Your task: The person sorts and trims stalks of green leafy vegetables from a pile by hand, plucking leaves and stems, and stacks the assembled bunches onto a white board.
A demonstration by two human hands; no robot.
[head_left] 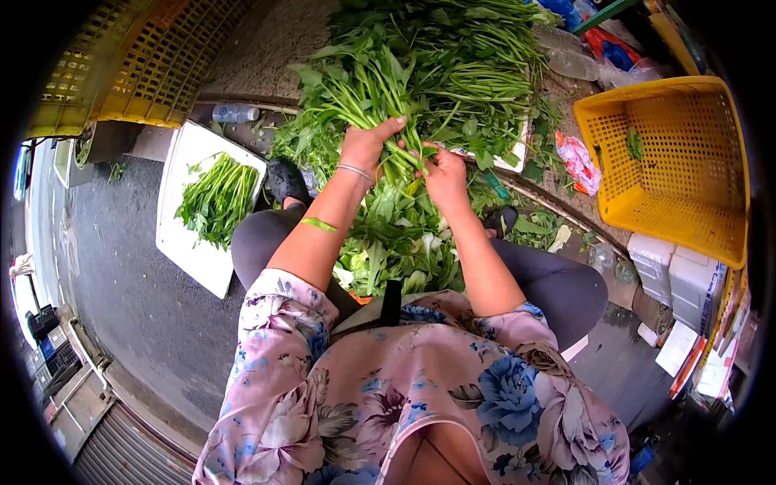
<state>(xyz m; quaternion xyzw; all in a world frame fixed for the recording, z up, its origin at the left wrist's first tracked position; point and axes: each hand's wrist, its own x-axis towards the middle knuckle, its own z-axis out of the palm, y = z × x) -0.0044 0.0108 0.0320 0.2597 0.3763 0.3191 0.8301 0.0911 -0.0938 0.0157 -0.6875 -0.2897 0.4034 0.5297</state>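
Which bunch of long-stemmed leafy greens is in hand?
The middle bunch, gripped by left hand, right hand at its stems; the bunch on the flat white board and the green heap ahead lie unheld.

A bunch of leafy greens point(368, 90), bright green with long, slender, paler stems, is held aslant at the upper centre of the frame. Its leaves fan loosely toward the upper left; the stem ends point toward the lower right.
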